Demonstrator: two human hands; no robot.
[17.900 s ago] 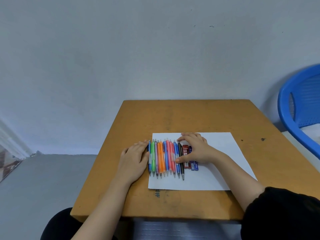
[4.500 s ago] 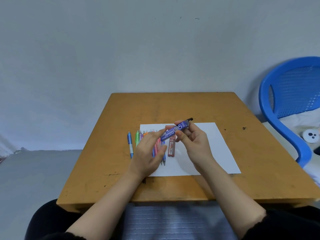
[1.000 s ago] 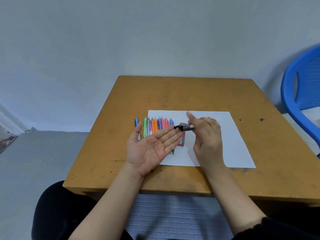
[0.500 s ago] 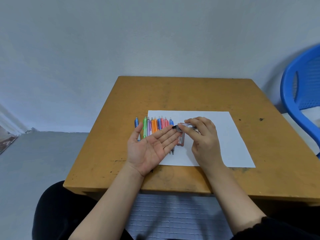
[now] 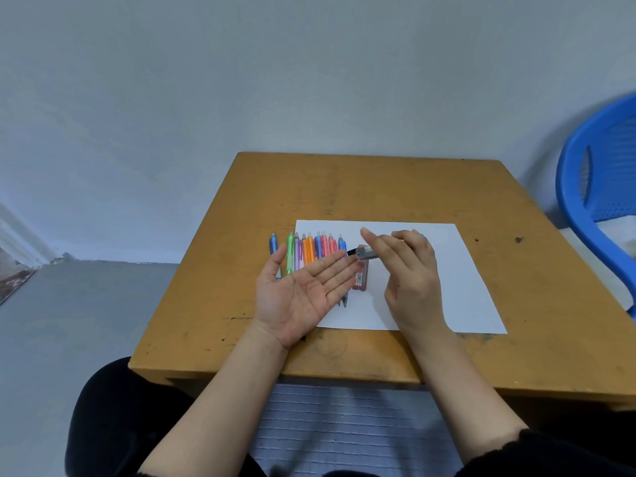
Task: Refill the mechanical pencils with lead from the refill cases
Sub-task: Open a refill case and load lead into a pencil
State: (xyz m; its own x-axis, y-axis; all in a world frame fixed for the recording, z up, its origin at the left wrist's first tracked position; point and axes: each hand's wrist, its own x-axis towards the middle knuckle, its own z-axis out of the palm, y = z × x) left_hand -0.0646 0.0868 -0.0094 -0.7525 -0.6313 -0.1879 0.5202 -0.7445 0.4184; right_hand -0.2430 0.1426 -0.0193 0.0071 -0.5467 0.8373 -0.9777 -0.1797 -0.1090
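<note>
Left hand (image 5: 303, 290): palm up, fingers straight and together, holding nothing; raised over the near ends of the pencils.
Right hand (image 5: 409, 270): fingers curled round a lead refill case (image 5: 364, 253), index finger stretched out.
Held case: tilted, its black end touching or just above the left fingertips; label blurred, unreadable.
Red refill case (image 5: 360, 278): flat on the white paper sheet (image 5: 454, 277), between the hands; print too small to read.
Mechanical pencils (image 5: 311, 251): coloured row at the sheet's left edge, one blue pencil apart to the left.
Tabletop (image 5: 344, 187): worn yellow-brown wood.
Blue plastic chair (image 5: 585, 201): far right.
</note>
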